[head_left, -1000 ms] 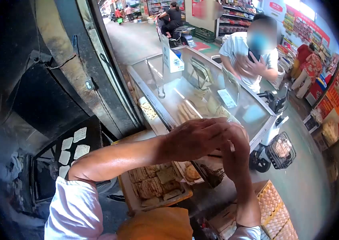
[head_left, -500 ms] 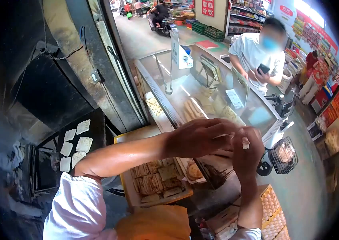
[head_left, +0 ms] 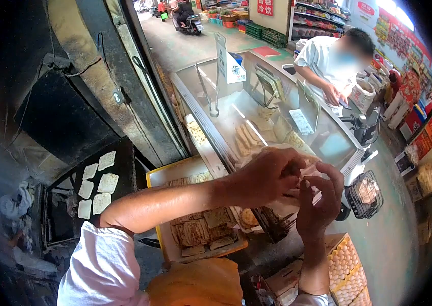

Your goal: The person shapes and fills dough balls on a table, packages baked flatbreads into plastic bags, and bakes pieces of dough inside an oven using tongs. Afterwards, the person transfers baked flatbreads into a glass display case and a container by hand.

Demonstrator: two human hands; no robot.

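Observation:
My left hand (head_left: pixel 264 176) and my right hand (head_left: pixel 320 199) meet above the near edge of the glass display case (head_left: pixel 346 137). Fingers of both hands pinch a thin, pale plastic bag (head_left: pixel 282 208), which hangs partly hidden behind them. Below my left forearm, a yellow-rimmed tray (head_left: pixel 165 245) holds several browned flatbreads (head_left: pixel 195 232). A round flatbread (head_left: pixel 248 218) lies by the base of the case. More flat pieces (head_left: pixel 246 137) show through the glass.
Several pale dough squares (head_left: pixel 108 182) lie on a dark griddle (head_left: pixel 124 158) at left. Egg trays (head_left: pixel 346 265) stand at lower right. Across the case is a person in a white shirt (head_left: pixel 323 64), beside a scooter with a wire basket (head_left: pixel 364 196).
My fingers have spread and shifted, and more of the plastic bag shows. The person across has lowered the phone and bent forward. A scooter rider in the background has moved left.

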